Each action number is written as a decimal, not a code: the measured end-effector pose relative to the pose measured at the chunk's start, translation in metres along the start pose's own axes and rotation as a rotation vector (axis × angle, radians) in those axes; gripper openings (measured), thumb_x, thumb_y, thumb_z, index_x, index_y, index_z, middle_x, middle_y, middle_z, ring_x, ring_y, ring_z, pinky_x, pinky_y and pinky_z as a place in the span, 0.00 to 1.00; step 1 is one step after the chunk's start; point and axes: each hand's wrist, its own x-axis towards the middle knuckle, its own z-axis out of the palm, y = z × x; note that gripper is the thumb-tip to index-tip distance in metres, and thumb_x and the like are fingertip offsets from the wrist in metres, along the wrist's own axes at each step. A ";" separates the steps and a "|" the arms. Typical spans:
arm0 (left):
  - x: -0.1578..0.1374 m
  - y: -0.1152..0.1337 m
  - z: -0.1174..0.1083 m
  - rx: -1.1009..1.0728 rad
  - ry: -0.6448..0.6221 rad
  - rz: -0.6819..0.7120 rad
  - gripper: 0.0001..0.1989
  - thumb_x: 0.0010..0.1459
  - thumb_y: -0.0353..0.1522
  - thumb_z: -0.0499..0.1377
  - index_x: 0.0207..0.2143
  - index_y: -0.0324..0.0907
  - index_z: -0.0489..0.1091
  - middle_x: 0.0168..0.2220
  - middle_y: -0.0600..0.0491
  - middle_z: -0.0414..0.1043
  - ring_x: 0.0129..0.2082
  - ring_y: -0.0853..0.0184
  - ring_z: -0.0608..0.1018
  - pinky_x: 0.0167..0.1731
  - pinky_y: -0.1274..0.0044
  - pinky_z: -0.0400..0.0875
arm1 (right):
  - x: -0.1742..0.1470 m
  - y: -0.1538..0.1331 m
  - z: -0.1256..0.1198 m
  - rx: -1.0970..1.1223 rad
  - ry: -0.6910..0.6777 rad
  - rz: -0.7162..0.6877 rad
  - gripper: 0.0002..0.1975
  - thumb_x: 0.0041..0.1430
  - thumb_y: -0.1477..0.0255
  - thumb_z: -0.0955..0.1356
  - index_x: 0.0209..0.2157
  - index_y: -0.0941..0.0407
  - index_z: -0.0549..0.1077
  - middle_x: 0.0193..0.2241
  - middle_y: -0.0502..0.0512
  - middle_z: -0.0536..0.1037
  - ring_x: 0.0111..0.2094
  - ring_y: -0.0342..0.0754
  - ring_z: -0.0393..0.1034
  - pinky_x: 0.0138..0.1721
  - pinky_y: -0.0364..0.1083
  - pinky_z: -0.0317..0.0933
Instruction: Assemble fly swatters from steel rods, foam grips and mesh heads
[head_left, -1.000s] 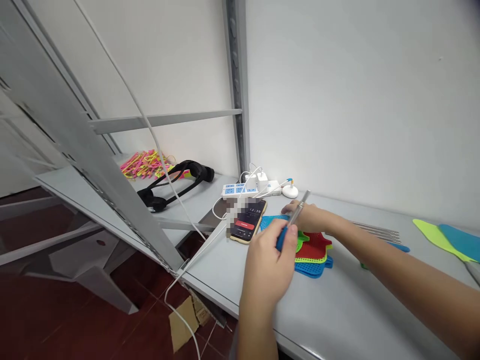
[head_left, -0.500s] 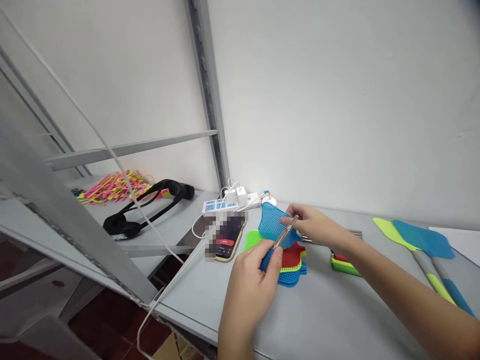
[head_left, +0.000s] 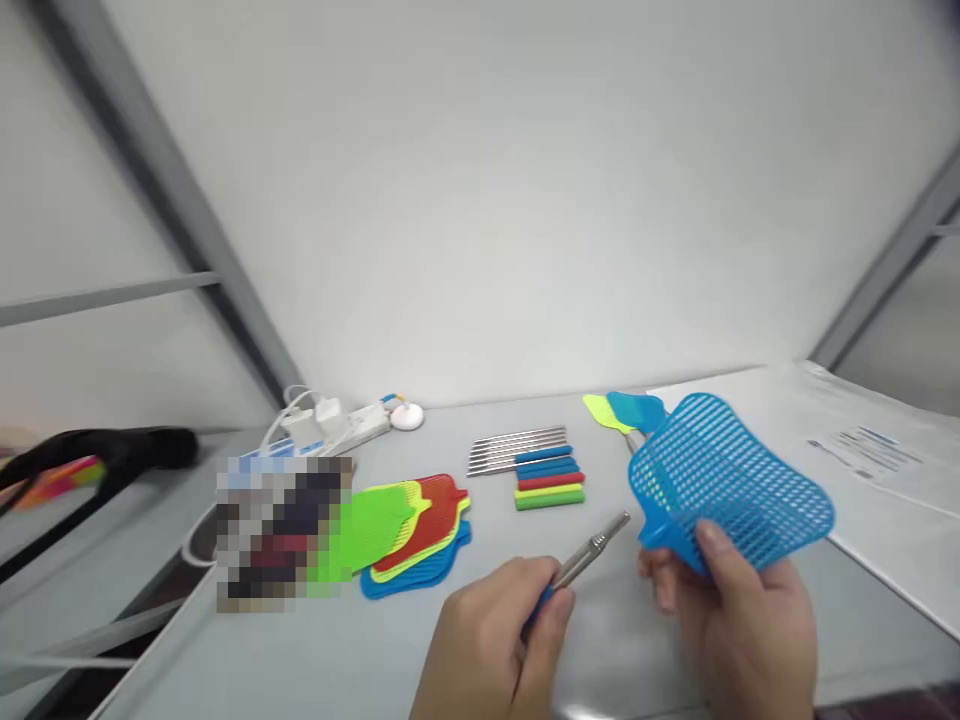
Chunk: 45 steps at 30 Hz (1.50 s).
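Observation:
Pinched in my left hand [head_left: 499,635] is a telescopic fly swatter handle [head_left: 585,560], a silver metal rod with a blue grip, its bare end pointing up and right. My right hand [head_left: 750,635] grips a blue fly swatter head [head_left: 731,470], thumb on the mesh and fingers beneath it. The head's narrow socket faces left, a short gap from the rod's tip. Left of my hands lies an overlapping pile of swatter heads: a green one [head_left: 371,520], a red one [head_left: 431,520], with yellow and blue ones [head_left: 420,577] underneath.
Silver rods [head_left: 517,445] and coloured grips [head_left: 551,480] lie in a row mid-table. Behind my right hand are joined yellow [head_left: 607,412] and blue swatters [head_left: 636,408]. A partly blurred phone [head_left: 300,530] and a power strip [head_left: 360,425] with cables sit left; white plastic wrapping [head_left: 885,440] lies right.
My view has swung to the right. My right hand has lifted the blue swatter head from above the pile and moved it right. The left hand still grips the handle.

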 end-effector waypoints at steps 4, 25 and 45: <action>0.004 -0.004 0.023 0.123 -0.026 0.106 0.12 0.68 0.35 0.49 0.48 0.48 0.70 0.33 0.53 0.75 0.31 0.65 0.76 0.32 0.76 0.71 | -0.003 0.009 -0.035 0.024 -0.064 0.056 0.17 0.56 0.58 0.69 0.21 0.55 0.70 0.13 0.54 0.72 0.14 0.48 0.65 0.15 0.46 0.60; 0.010 -0.013 0.026 0.210 -0.028 0.166 0.13 0.67 0.34 0.53 0.51 0.49 0.69 0.34 0.54 0.70 0.33 0.66 0.73 0.33 0.76 0.69 | -0.007 0.021 -0.030 0.023 -0.065 -0.129 0.20 0.66 0.62 0.64 0.21 0.55 0.63 0.15 0.44 0.63 0.17 0.40 0.57 0.24 0.43 0.57; 0.007 -0.008 0.025 0.211 -0.080 0.196 0.13 0.67 0.33 0.52 0.52 0.47 0.69 0.34 0.52 0.72 0.32 0.65 0.74 0.32 0.74 0.70 | 0.008 0.011 -0.046 -0.089 -0.156 -0.064 0.18 0.63 0.63 0.68 0.23 0.54 0.62 0.15 0.43 0.61 0.18 0.40 0.56 0.22 0.42 0.54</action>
